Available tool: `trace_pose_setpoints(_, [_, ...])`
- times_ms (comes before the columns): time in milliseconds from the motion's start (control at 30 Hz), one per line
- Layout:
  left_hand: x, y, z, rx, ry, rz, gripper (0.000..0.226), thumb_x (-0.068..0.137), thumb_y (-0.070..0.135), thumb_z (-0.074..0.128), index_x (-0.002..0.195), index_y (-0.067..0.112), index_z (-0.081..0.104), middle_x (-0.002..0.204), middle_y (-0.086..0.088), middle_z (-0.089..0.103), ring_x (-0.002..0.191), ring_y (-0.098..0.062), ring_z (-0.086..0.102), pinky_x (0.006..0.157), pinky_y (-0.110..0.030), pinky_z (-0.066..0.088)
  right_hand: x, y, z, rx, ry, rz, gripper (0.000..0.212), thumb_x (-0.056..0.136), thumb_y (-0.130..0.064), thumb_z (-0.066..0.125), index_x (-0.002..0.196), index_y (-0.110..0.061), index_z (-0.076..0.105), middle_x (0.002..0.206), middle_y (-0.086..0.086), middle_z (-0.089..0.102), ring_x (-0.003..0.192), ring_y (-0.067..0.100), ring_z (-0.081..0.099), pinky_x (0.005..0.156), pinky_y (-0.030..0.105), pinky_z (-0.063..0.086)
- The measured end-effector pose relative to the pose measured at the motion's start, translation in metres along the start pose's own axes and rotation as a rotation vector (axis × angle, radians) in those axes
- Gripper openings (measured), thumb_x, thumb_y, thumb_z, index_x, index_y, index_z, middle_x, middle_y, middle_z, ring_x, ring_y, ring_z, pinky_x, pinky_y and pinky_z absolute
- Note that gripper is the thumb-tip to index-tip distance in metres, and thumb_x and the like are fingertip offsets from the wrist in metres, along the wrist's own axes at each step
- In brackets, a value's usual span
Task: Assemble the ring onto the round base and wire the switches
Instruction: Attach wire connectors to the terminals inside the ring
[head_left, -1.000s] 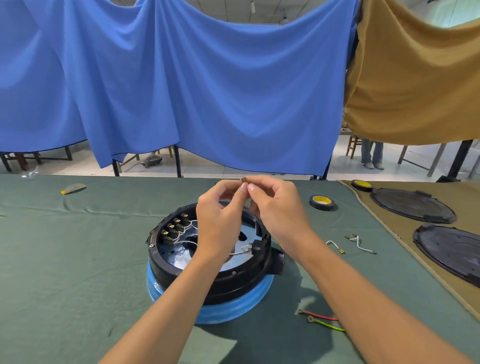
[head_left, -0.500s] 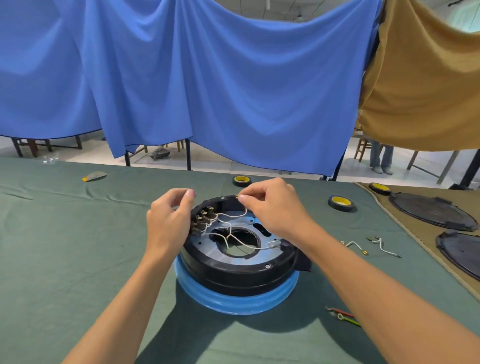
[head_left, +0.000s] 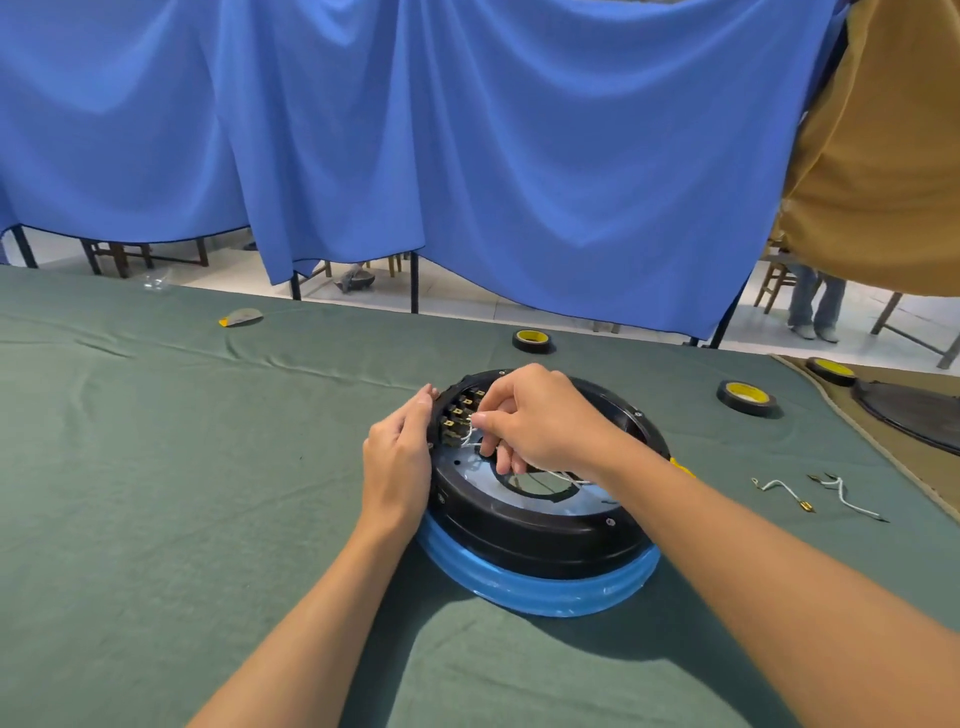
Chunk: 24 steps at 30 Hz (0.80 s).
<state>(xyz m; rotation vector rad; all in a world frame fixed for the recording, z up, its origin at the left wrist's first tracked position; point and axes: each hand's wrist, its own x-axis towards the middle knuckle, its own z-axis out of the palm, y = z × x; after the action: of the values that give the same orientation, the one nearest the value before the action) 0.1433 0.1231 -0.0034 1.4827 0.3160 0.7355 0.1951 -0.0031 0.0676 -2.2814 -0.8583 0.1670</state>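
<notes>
**solderpaws:** ok where are we on the wiring? The black ring (head_left: 519, 525) looks seated on the blue round base (head_left: 545, 592), so I'd say that half is done.

**benchrat:** Agreed, it's switch time. The switches (head_left: 457, 415) sit in a short row on the inside wall of the ring, far-left side, and the row runs from near-left to far-right along the curve. The right hand (head_left: 535, 421) is reaching across the ring's opening and is the closer one, just to the right of the row and practically touching it.

**solderpaws:** holding anything?

**benchrat:** Yep, thumb and forefinger are pinched tight on the end of a white wire (head_left: 470, 436), other fingers curled under. The rest of the wire trails back to the right over the centre hole. Can't tell if the terminal is on a tab yet, too small.

**solderpaws:** and the left hand (head_left: 397, 467)?

**benchrat:** Outside the ring, fingers fairly straight and pressed flat on the outer wall right behind the switches, gripping nothing. My guess is it's bracing, so the push goes leftward into that wall.

**solderpaws:** spare wires (head_left: 779, 491)?

**benchrat:** Off to the right on the green cloth (head_left: 182, 493), well apart.
</notes>
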Motion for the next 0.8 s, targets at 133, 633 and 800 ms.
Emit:
trace_pose_setpoints(133, [0.0, -0.001, 0.001, -0.003, 0.011, 0.004, 0.037, 0.085, 0.039, 0.051, 0.091, 0.013, 0.076, 0.091, -0.003, 0.073, 0.088, -0.014, 0.064, 0.087, -0.047, 0.05, 0.003, 0.005, 0.009, -0.114, -0.005, -0.037, 0.021, 0.099, -0.015, 0.051, 0.087, -0.003, 0.063, 0.069, 0.009, 0.07, 0.049, 0.012, 0.067, 0.044, 0.018, 0.049])
trace_pose_setpoints(633, [0.008, -0.004, 0.002, -0.053, 0.026, -0.103, 0.045, 0.073, 0.03, 0.056, 0.11, 0.012, 0.074, 0.106, -0.007, 0.074, 0.109, -0.025, 0.066, 0.102, -0.048, 0.048, 0.007, 0.004, 0.026, -0.278, 0.052, -0.095, 0.014, 0.1, -0.023, 0.046, 0.099, -0.012, 0.055, 0.096, 0.013, 0.064, 0.097, 0.028, 0.054, 0.087, 0.041, 0.044])
trace_pose_setpoints(800, [0.008, -0.004, 0.002, -0.055, 0.031, -0.112, 0.048, 0.073, 0.029, 0.056, 0.113, 0.009, 0.073, 0.107, -0.008, 0.074, 0.109, -0.024, 0.066, 0.102, -0.048, 0.048, 0.005, 0.006, 0.027, -0.267, 0.066, -0.114, 0.012, 0.1, -0.022, 0.047, 0.101, -0.013, 0.055, 0.097, 0.012, 0.063, 0.096, 0.025, 0.054, 0.082, 0.04, 0.046])
